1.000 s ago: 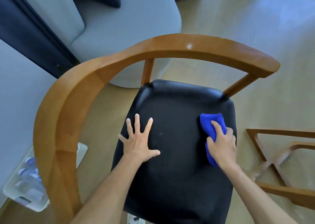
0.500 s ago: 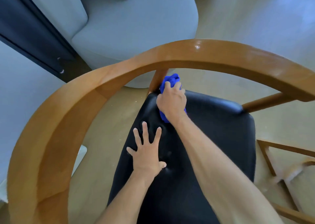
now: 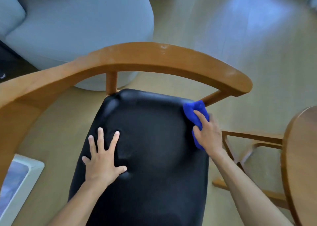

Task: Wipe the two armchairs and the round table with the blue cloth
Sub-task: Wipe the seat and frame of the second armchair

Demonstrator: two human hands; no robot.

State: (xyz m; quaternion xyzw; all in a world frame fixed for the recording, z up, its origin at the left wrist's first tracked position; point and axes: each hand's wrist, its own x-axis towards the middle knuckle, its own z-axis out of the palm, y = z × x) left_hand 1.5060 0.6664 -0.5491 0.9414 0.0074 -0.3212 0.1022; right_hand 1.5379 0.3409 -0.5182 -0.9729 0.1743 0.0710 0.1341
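An armchair with a curved wooden backrest [image 3: 154, 57] and a black padded seat [image 3: 151, 148] fills the middle of the view. My left hand [image 3: 103, 158] lies flat on the seat's left part, fingers spread. My right hand [image 3: 208, 134] holds the blue cloth [image 3: 195, 112] and presses it on the seat's far right corner, by the armrest post. The edge of the round wooden table [image 3: 295, 165] shows at the right, with its crossed wooden base [image 3: 243, 146] below on the floor. A second armchair is not in view.
A grey sofa [image 3: 77, 23] stands just behind the chair at the upper left. A white box [image 3: 22, 179] sits on the floor at the lower left. Light wooden floor [image 3: 240, 28] stretches to the upper right.
My right hand has swept the blue cloth from the seat's far left corner across to its far right corner. My left hand has stayed flat on the seat.
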